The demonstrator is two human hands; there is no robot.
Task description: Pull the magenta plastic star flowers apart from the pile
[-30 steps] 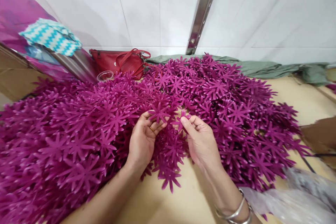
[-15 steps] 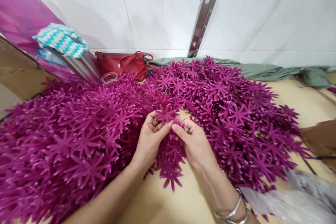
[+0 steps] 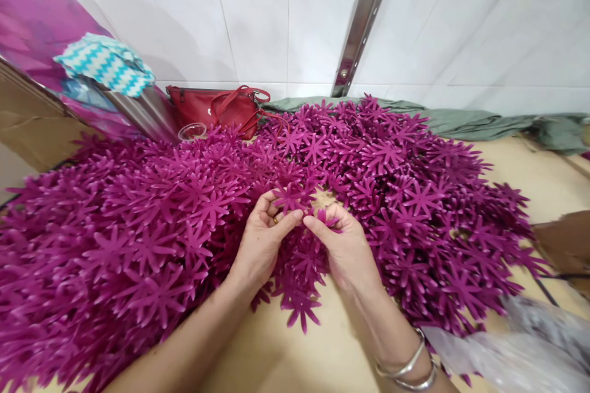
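My left hand [image 3: 265, 230] is closed in a pinch on a magenta artificial flower piece [image 3: 291, 196], whose narrow petals spread above the fingers. Close beside it, my right hand [image 3: 338, 236] pinches another magenta petal piece [image 3: 326, 217] between thumb and fingers. The two thumb tips nearly meet. Below the hands, more flower pieces [image 3: 302, 307] hang or lie over the tan tabletop; I cannot tell whether they are joined to the held ones. Large heaps of the same pieces lie to the left [image 3: 152, 245] and right [image 3: 419, 199] of my hands.
Behind the heaps are a red purse [image 3: 198, 112], a clear round lid [image 3: 192, 131] and a metal cylinder [image 3: 147, 113] topped with a blue-and-white cloth [image 3: 106, 64]. Green fabric [image 3: 465, 123] runs along the tiled wall. A clear plastic bag [image 3: 511, 350] lies at the lower right.
The right-hand petal piece has shifted slightly right, from between the thumbs to behind the right thumb. Both hands stay pinched close together. The view has tilted slightly.
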